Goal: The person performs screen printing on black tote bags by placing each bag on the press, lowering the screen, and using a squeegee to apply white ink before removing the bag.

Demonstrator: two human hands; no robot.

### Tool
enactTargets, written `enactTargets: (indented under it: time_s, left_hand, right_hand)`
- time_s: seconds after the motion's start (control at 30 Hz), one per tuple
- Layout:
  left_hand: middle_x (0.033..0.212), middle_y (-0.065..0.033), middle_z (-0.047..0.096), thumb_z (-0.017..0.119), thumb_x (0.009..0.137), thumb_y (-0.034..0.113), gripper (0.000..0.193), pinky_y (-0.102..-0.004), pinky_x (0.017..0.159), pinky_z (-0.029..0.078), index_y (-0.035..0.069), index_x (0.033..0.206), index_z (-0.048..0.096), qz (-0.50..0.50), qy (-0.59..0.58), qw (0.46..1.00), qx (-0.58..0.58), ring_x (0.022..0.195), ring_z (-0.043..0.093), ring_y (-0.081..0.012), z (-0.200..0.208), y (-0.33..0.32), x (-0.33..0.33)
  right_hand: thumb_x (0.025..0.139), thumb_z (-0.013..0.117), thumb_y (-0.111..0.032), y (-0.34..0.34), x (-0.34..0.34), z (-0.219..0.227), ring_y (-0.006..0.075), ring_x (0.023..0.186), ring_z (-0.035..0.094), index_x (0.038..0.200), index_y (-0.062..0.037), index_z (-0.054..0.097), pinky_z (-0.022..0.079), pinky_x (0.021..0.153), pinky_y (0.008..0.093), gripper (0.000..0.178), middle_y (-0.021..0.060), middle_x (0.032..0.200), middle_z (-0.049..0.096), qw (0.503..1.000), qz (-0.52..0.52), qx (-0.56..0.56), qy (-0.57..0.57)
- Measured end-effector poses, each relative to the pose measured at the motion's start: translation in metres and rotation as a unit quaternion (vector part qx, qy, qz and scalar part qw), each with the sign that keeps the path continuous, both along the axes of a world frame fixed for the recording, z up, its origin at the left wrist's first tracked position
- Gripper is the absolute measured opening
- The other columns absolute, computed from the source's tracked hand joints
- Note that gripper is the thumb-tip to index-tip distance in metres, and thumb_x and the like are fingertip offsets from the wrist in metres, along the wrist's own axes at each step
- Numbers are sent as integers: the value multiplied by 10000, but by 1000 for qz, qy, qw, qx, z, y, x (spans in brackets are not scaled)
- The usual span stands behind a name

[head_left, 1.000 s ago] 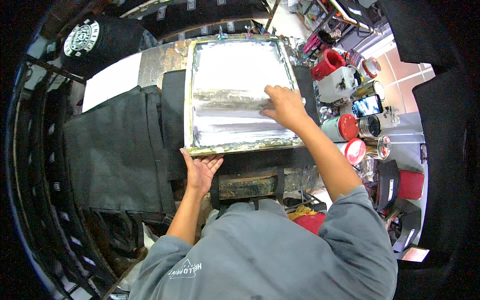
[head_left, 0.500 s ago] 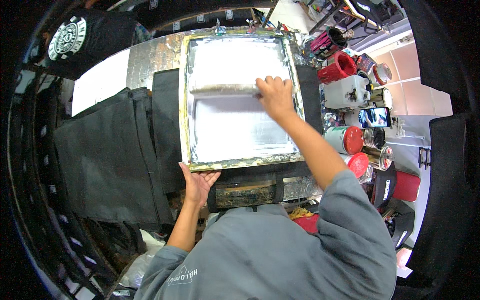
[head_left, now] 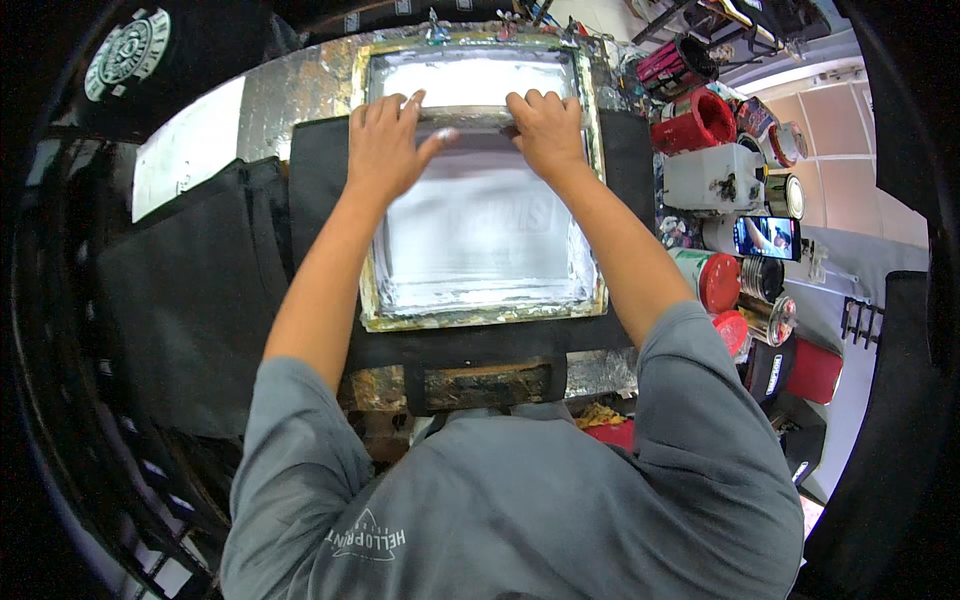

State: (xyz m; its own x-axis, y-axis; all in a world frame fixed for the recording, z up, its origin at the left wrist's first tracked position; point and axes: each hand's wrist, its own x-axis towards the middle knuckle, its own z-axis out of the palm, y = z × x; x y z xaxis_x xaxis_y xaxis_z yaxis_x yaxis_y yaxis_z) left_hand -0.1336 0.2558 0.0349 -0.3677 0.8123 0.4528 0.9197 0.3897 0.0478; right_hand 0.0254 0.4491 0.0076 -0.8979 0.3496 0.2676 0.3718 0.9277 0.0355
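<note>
A screen-printing frame (head_left: 480,321) with a white mesh lies on a black fabric bag (head_left: 625,200). Across the upper part of the mesh stands a squeegee (head_left: 462,120). My right hand (head_left: 550,137) is closed on the squeegee's right end. At its left end is my left hand (head_left: 383,150), over the frame's left side, thumb stretched out and blurred; whether it touches the squeegee I cannot make out. Faint pale lettering shows in the mesh below the squeegee.
Black fabric bags (head_left: 190,290) are stacked at the left beside a white sheet (head_left: 190,150). Along the right stand a red tub (head_left: 690,122), a white container (head_left: 710,178), red-lidded jars (head_left: 718,283) and a lit phone (head_left: 767,238). Clamps (head_left: 437,28) sit at the frame's far edge.
My left hand has left the frame's near edge and moved up to the squeegee's left end. The squeegee, in my right hand, has moved away toward the far side. The frame now lies lower on the bag.
</note>
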Motion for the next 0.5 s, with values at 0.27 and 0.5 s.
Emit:
enactTargets:
  time_s: [0.27,0.5]
  left_hand:
    - [875,-70,597,682,895,550,485,-408,799,432,66,903,657,18,-48,996,-74,825,551,-263,-35,-28,34]
    - [890,-63,580,742,838,518,462,-413,774,428,71,914,650,8,-51,997,-57,832,543,-261,-33,-89,88]
  right_hand:
    - [740,788,-154,-46,50,-6,240,886,608,1048,-177,621,420,821,440,352,27,915,614,1000,2,1,25]
    - [819,668,-120,-100,101,-4,242,798,586,937,-175,638,415,779,437,133,29,817,579,998,14,-2,54]
